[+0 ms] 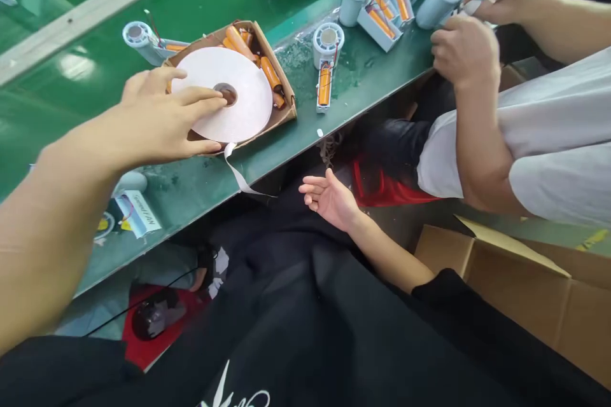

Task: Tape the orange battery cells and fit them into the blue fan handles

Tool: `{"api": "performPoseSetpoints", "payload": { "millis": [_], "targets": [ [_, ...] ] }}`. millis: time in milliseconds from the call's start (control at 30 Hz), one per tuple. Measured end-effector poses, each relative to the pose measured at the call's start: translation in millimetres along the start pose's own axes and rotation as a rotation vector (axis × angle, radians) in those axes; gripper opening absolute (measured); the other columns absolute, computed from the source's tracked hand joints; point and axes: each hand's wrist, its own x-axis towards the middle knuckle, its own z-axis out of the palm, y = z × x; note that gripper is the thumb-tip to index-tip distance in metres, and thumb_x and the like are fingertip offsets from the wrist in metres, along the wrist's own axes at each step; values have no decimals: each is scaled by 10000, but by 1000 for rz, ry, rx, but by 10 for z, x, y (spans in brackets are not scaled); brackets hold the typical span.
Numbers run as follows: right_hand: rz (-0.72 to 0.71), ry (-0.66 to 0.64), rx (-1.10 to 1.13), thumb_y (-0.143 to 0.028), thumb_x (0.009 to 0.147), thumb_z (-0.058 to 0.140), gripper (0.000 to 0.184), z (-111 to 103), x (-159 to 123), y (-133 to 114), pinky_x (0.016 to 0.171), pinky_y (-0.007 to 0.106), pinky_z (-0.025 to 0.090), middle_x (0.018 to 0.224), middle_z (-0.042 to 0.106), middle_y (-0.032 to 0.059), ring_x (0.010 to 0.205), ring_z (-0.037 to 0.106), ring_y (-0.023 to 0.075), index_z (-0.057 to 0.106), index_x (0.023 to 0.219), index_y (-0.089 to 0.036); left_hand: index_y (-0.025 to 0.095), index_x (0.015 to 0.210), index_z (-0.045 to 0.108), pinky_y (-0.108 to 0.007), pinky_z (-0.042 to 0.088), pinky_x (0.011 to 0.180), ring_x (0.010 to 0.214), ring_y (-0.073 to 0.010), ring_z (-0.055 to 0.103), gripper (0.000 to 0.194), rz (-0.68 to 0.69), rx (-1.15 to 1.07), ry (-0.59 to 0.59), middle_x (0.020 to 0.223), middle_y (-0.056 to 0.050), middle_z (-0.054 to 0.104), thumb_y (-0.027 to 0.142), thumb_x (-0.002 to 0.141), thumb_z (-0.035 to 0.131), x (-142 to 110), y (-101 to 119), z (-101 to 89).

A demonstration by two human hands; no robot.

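Observation:
My left hand [167, 111] lies over a large white roll of tape or labels [248, 89], its fingers stretched out and apart, fingertips at the central core. The thumb is by the roll's near edge. Beneath the roll is a cardboard box [286, 98] holding several orange wrapped battery cells [271, 74]. A loose white strip [237, 175] hangs from the roll past the table edge. Over my lap, my right hand [331, 200] is palm up and open, with nothing in it. Beyond it, a small white piece [319, 133] shows near the table edge.
A white fan body [328, 41] with an orange cell in its holder stands right of the box. Several similar units are farther right, where a co-worker's hands [470, 51] handle one. A printed fan part [139, 213] lies at left. An open carton [515, 286] stands at lower right.

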Motion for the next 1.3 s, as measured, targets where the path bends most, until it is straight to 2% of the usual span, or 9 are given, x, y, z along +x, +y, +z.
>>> {"api": "performPoseSetpoints", "payload": {
  "millis": [67, 133, 267, 367, 500, 633, 1033, 1200, 1300],
  "targets": [
    [15, -29, 13, -589, 740, 906, 450, 80, -17, -24, 571, 245, 511, 976, 849, 77, 727, 721, 156, 831, 968, -208, 111, 1315, 730, -783, 394, 1114, 1478, -457, 492, 1065, 135, -7, -127, 1291, -51, 756, 988, 798, 413, -8, 63, -172],
    [-16, -2, 2, -476, 659, 987, 394, 157, -34, -17, 562, 228, 506, 899, 848, 60, 666, 699, 133, 837, 907, -209, 182, 1407, 688, -703, 410, 1197, 1480, -367, 524, 607, 155, -51, -83, 1364, -34, 733, 638, 1050, 506, -98, 215, -340],
    [-18, 84, 51, -421, 582, 1039, 365, 302, -44, 23, 465, 198, 439, 591, 732, -3, 477, 563, 83, 774, 682, -191, 198, 1217, 753, -453, 613, 971, 1109, -219, 737, 217, 68, -172, 312, 1119, -35, 781, 232, 1029, 652, -498, 746, -386],
    [-19, 105, 147, -504, 690, 979, 482, 395, -41, -4, 448, 191, 441, 459, 617, -28, 436, 537, 83, 647, 524, -195, 227, 1009, 739, -350, 616, 766, 799, -150, 716, 43, -28, -504, 343, 856, 8, 766, 231, 1012, 697, -803, 1261, -132],
    [88, 165, 301, -690, 941, 669, 541, 466, -55, -87, 572, 252, 604, 727, 806, 54, 633, 751, 168, 784, 753, -196, 194, 943, 689, -275, 612, 686, 709, -127, 717, 145, -128, -760, 217, 809, 3, 769, 319, 1005, 730, -971, 1813, 315],
    [87, 188, 353, -703, 1012, 523, 607, 477, -72, -96, 707, 304, 662, 880, 848, 95, 785, 815, 212, 820, 898, -186, 178, 1040, 697, -271, 634, 759, 810, -149, 761, 157, -208, -750, 328, 934, -40, 799, 231, 938, 804, -938, 1999, 552],
    [-143, 129, 171, -784, 861, 675, 528, 497, -233, -9, 931, 455, 636, 1170, 830, 62, 1116, 778, 292, 793, 1053, -307, 220, 918, 540, -325, 508, 688, 737, -180, 629, 141, -215, -624, 304, 782, -31, 655, 127, 1024, 553, -834, 2005, 645],
    [-188, 119, 113, -868, 862, 558, 578, 502, -336, -82, 962, 550, 609, 1361, 755, 35, 1311, 668, 342, 748, 1166, -415, 244, 934, 440, -277, 492, 625, 678, -140, 555, 187, -369, -1082, 190, 778, 11, 574, 249, 1117, 399, -858, 2058, 560],
    [-204, 114, 110, -883, 867, 526, 595, 494, -366, -104, 1012, 588, 574, 1375, 742, 42, 1318, 653, 349, 736, 1193, -432, 240, 914, 442, -265, 506, 628, 670, -122, 580, 245, -379, -1165, 138, 766, 17, 594, 253, 1138, 342, -865, 2041, 504]
  ]
}}
